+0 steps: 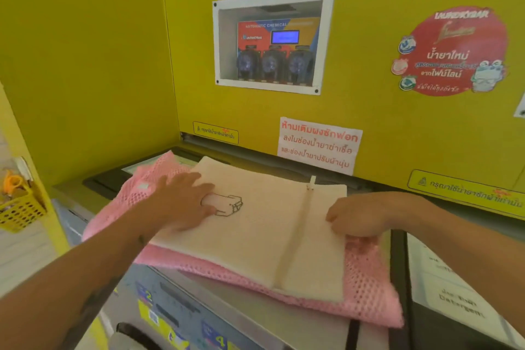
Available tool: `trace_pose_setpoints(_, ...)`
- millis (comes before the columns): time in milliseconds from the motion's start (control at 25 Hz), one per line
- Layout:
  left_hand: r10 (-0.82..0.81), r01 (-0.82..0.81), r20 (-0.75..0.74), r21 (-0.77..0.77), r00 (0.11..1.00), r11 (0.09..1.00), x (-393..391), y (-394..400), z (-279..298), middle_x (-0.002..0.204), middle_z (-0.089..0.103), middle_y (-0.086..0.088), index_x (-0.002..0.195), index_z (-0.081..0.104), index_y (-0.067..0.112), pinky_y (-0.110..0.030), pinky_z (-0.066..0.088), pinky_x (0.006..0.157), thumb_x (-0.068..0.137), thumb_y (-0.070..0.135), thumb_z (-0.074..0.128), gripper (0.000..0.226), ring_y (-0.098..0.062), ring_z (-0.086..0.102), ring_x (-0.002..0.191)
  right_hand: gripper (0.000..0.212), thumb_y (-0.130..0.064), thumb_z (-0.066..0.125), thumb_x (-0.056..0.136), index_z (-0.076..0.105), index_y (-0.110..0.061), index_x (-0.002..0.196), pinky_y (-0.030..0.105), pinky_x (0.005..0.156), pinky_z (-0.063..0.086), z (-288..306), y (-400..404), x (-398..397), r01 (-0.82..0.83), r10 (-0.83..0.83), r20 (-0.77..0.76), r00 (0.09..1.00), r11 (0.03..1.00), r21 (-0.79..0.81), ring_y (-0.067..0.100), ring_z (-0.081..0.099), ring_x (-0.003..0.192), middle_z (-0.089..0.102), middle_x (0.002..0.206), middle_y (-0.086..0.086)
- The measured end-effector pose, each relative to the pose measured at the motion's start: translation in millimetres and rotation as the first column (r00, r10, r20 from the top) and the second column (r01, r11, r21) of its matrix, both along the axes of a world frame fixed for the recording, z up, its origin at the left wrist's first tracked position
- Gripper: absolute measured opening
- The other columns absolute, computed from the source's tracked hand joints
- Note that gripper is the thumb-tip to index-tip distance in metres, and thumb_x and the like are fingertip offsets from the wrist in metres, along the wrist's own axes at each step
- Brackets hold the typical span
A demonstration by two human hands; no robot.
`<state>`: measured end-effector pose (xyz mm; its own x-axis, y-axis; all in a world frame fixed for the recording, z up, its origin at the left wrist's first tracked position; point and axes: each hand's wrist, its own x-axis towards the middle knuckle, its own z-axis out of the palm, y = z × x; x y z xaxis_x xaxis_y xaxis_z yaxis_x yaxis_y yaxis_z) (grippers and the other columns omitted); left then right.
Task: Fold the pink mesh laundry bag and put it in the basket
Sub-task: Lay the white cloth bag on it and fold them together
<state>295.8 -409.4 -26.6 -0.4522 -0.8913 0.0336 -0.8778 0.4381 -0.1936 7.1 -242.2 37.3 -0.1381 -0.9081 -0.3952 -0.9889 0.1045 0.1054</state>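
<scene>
Both hands on the bags atop the washing machine [216, 304].

Pink mesh laundry bag [366, 287] lies spread on the machine's top, under a cream mesh bag [264, 236] that covers most of it; pink shows past the cream bag's left, front and right edges. Cream bag is flat, zipper [298, 236] running front to back, contents not visible. My left hand [181, 202] is released, palm down, fingers spread on the cream bag's left part, beside a small line drawing [231, 204]. My right hand [360, 214] is curled, knuckles up, at the cream bag's right edge; cannot tell whether it grips fabric. Left of the machine, a yellow perforated basket [21, 212] hangs; orange-handled scissors [12, 180] stand in it.
</scene>
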Motion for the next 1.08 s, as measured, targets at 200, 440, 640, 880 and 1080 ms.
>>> trace_pose_setpoints(200,-0.13,0.074,-0.509,-0.129,0.851,0.989,-39,92,16,0.119,0.056,0.003,0.126,0.055,0.035,-0.043,0.045,0.096,0.093,0.032,0.053,0.033,-0.019,0.055,0.11,0.044,-0.014,0.052,0.087,0.06,-0.026,0.129,0.018,0.07,0.045,6,31,-12,-0.164,0.17,0.106,0.98,0.984,-0.062,0.003,0.054,0.084,0.059,0.101,-0.014)
trace_pose_setpoints(440,-0.22,0.459,-0.524,0.385,0.823,0.801,-76,251,8,0.148,0.001,0.036,0.138,0.001,0.067,-0.042,0.009,0.116,0.066,0.077,0.062,0.095,-0.001,0.003,0.14,0.089,-0.02,0.054,0.086,0.003,-0.051,0.151,0.046,0.119,0.024,-43,45,-54,-0.278,0.277,0.091,0.957,0.961,0.002,0.026,0.014,0.15,0.012,0.163,-0.007)
trace_pose_setpoints(640,-0.163,0.31,-0.435,0.29,0.885,0.906,-96,280,-17,0.153,-0.006,0.025,0.15,-0.009,0.041,-0.035,-0.004,0.116,0.072,0.058,0.073,0.115,0.0,-0.006,0.139,0.07,-0.028,0.052,0.077,0.036,-0.045,0.143,0.038,0.095,0.038,-55,43,-62,-0.509,0.502,-0.12,0.856,0.784,-0.355,0.02,0.039,0.119,0.052,0.121,-0.007)
trace_pose_setpoints(880,-0.124,0.269,-0.515,0.218,0.848,0.938,-72,278,-24,0.156,0.006,0.027,0.148,0.019,0.048,-0.034,0.0,0.121,0.084,0.019,0.059,0.081,0.006,-0.01,0.144,0.012,-0.027,0.048,0.078,0.059,-0.022,0.08,0.042,0.071,0.049,-49,59,-73,-0.513,0.604,0.047,0.796,0.712,-0.479,0.017,0.058,0.082,0.061,0.081,-0.005)
trace_pose_setpoints(1080,-0.217,0.278,-0.685,-0.022,0.695,0.96,-65,282,-33,0.139,0.04,0.022,0.137,0.035,0.054,-0.034,0.032,0.11,0.08,0.023,0.064,0.071,-0.002,0.034,0.134,0.019,-0.021,0.05,0.077,0.067,-0.028,0.083,0.043,0.069,0.055,-13,55,-75,-0.391,0.617,0.338,0.711,0.746,-0.539,0.007,0.065,0.076,0.071,0.078,-0.01)
